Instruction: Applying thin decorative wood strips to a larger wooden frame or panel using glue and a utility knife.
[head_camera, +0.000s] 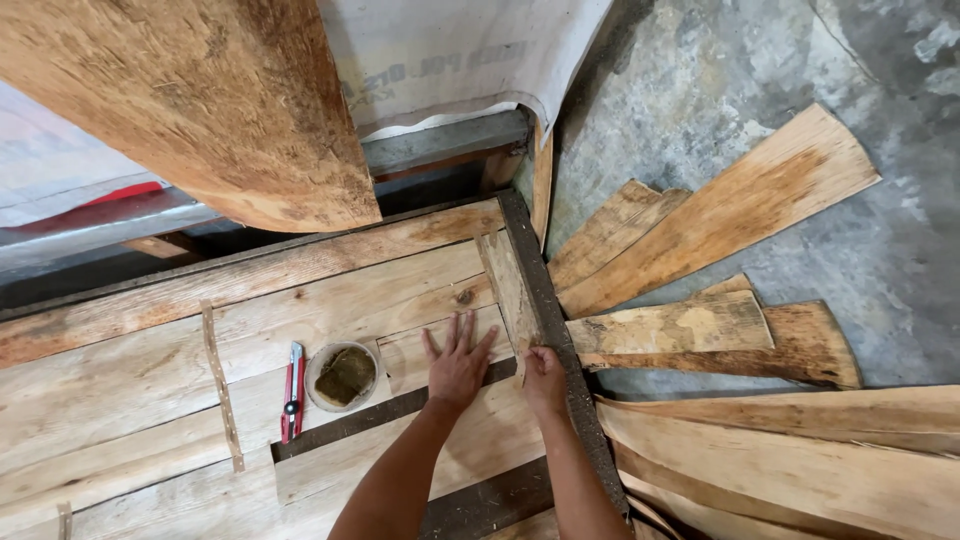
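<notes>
Step in hand, by my judgement: fitting veneer on the bench (120, 380). My left hand (458, 362) lies released, fingers spread flat on a veneer sheet (420, 355); my right hand (543, 378) pinches the narrow veneer strip (508, 290) running toward 12 o'clock. Cutter knife (292, 392) and glue pot (343, 376) at 9 o'clock; next move likely needs the strip's edge aligned flush.

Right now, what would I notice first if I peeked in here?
Two bare arms reach in: the left hand lies flat on a thin wood sheet, while the right hand pinches a narrow wood strip. Left of them sit a red utility knife and a small round bowl.
</notes>
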